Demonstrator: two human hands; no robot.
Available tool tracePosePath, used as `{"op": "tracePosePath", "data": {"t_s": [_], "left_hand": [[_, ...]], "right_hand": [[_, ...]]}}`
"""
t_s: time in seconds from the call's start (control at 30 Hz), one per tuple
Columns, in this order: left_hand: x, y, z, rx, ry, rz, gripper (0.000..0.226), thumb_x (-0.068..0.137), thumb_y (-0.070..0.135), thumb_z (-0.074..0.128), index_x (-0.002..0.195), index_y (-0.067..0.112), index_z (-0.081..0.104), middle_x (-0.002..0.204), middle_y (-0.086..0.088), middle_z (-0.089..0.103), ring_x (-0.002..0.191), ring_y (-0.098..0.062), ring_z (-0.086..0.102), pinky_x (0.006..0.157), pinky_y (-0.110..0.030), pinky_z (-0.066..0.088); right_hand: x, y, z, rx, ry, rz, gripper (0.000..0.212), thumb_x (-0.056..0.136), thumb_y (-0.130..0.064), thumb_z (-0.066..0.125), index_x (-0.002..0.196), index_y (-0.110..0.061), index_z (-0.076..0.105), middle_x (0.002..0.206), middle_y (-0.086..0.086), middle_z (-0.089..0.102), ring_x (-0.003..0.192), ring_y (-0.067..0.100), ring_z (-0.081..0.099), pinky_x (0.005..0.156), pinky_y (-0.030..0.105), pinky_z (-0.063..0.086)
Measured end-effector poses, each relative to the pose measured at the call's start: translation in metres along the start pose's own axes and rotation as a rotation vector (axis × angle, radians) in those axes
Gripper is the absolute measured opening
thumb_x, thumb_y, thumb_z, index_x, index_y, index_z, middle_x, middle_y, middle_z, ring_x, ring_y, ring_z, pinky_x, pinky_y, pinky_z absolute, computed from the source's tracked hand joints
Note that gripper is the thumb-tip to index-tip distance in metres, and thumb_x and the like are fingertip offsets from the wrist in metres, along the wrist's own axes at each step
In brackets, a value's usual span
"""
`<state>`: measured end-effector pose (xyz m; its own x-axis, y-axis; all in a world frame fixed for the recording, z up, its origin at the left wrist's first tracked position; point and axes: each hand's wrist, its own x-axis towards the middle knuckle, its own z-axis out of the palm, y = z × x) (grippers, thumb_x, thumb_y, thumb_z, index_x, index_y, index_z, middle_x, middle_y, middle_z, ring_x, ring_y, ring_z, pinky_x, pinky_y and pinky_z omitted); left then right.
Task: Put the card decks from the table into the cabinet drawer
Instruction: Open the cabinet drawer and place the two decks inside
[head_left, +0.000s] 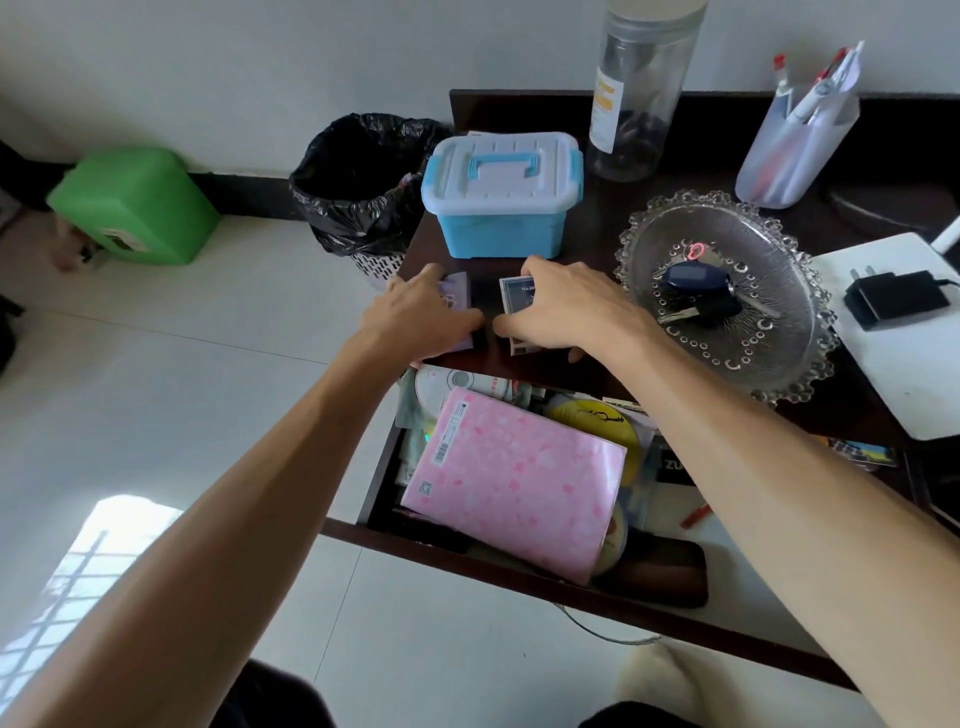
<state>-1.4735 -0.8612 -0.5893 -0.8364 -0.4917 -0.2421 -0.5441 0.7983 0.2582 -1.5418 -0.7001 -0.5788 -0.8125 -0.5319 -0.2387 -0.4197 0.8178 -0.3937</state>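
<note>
Two card decks lie on the dark table (582, 379) near its front left corner. My left hand (423, 312) is closed over a pale purple deck (456, 291). My right hand (571, 306) is closed over a blue deck (517, 293) beside it. Both decks rest on the table top, partly hidden by my fingers. Below them the cabinet drawer (467, 561) stands pulled out, filled with a pink notebook (519, 483), discs and papers.
A blue storage box (501, 195) sits just behind the decks. A glass dish (727, 291) with keys lies to the right, with a white device (904, 332) and charger beyond it. A tall jar (639, 88) and pen holder (795, 140) stand at the back. A black-lined bin (358, 176) is on the floor.
</note>
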Motion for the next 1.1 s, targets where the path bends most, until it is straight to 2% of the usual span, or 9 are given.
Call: {"op": "tracePosePath", "data": {"t_s": [0.13,0.3,0.47,0.6,0.7,0.77,0.9,1.03,1.1], "left_hand": [[-0.013,-0.014,-0.015,-0.181,-0.022,0.046,0.064,0.078,0.056,0.062,0.136,0.033,0.047,0.122,-0.006,0.062,0.075,-0.013,0.063,0.046,-0.02,0.048],[-0.076,-0.018,-0.025,-0.681,-0.145,0.244,0.061,0.075,0.053,0.074,0.131,0.04,0.051,0.089,0.008,0.068,0.074,-0.007,0.073,0.052,-0.025,0.059],[-0.129,0.006,0.017,-0.606,-0.342,0.364,0.064,0.067,0.069,0.07,0.126,0.057,0.048,0.101,0.015,0.062,0.083,-0.013,0.072,0.063,-0.025,0.058],[-0.143,0.038,0.068,-0.627,-0.528,0.498,0.066,0.07,0.058,0.075,0.13,0.056,0.047,0.106,0.016,0.063,0.091,-0.013,0.062,0.075,-0.028,0.057],[-0.14,0.06,0.101,-0.622,-0.661,0.544,0.067,0.071,0.051,0.075,0.131,0.052,0.047,0.11,0.014,0.062,0.096,-0.012,0.059,0.078,-0.027,0.057],[-0.138,0.071,0.12,-0.612,-0.742,0.587,0.065,0.075,0.046,0.076,0.133,0.051,0.046,0.107,0.017,0.06,0.097,-0.01,0.059,0.075,-0.021,0.056],[-0.135,0.08,0.144,-0.565,-0.845,0.623,0.07,0.078,0.039,0.077,0.134,0.055,0.039,0.103,0.025,0.059,0.095,-0.003,0.06,0.074,-0.009,0.046],[-0.136,0.077,0.155,-0.526,-0.841,0.657,0.074,0.073,0.043,0.075,0.134,0.059,0.035,0.103,0.027,0.059,0.096,-0.001,0.061,0.075,-0.005,0.046],[-0.136,0.076,0.157,-0.524,-0.816,0.66,0.074,0.076,0.044,0.077,0.134,0.061,0.034,0.106,0.034,0.058,0.096,0.003,0.061,0.073,-0.002,0.045]], "right_hand": [[-0.023,0.0,-0.007,0.277,-0.038,0.007,0.066,0.072,-0.064,0.063,0.131,-0.038,0.052,0.109,-0.008,0.057,0.053,0.008,0.065,0.032,0.017,0.044],[-0.097,0.037,-0.011,0.666,-0.151,-0.124,0.039,0.077,-0.06,0.069,0.114,-0.053,0.058,0.088,-0.025,0.066,0.061,0.002,0.067,0.039,0.024,0.051],[-0.176,0.11,-0.007,0.828,-0.31,-0.056,0.049,0.082,-0.052,0.073,0.126,-0.061,0.053,0.1,-0.022,0.065,0.064,0.012,0.068,0.05,0.033,0.059],[-0.209,0.167,0.001,0.739,-0.335,0.067,0.058,0.081,-0.053,0.072,0.133,-0.06,0.048,0.118,-0.004,0.066,0.088,0.03,0.071,0.068,0.045,0.063],[-0.222,0.202,0.011,0.573,-0.324,0.098,0.061,0.081,-0.056,0.071,0.133,-0.067,0.042,0.135,-0.031,0.053,0.108,0.002,0.063,0.09,0.04,0.054],[-0.226,0.218,0.018,0.507,-0.335,0.127,0.065,0.081,-0.053,0.073,0.134,-0.067,0.038,0.136,-0.034,0.052,0.093,-0.013,0.06,0.082,0.028,0.047],[-0.234,0.24,0.029,0.367,-0.352,0.166,0.08,0.08,-0.04,0.079,0.138,-0.068,0.031,0.115,-0.026,0.058,0.081,-0.016,0.059,0.068,0.023,0.048],[-0.23,0.256,0.033,0.104,-0.328,0.118,0.085,0.079,-0.039,0.079,0.141,-0.064,0.026,0.115,-0.026,0.056,0.09,-0.002,0.056,0.074,0.031,0.05],[-0.224,0.263,0.039,-0.107,-0.288,0.036,0.089,0.079,-0.037,0.081,0.147,-0.051,0.026,0.096,-0.018,0.058,0.076,0.008,0.054,0.063,0.028,0.044]]}}
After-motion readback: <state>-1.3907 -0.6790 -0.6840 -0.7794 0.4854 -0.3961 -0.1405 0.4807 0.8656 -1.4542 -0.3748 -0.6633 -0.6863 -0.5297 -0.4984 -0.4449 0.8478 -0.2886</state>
